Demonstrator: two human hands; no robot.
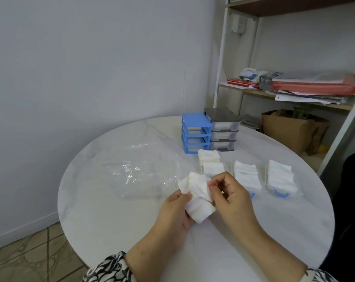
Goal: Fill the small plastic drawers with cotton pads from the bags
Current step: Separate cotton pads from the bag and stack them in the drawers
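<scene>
Holding a bunch of cotton pads [197, 197] above the table [115, 224], we curl our left hand [177, 212] round it while our right hand's [228, 195] fingertips pinch its top edge; 3 filled drawers [246, 177] lie just beyond.

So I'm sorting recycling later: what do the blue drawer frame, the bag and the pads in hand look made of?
Blue drawer frame: looks like rigid moulded plastic, opaque with a slight sheen. Bag: thin clear plastic film, crinkled with glossy highlights. Pads held by the left hand and right hand: soft white matte fibre, probably cotton, bending limply.
</scene>
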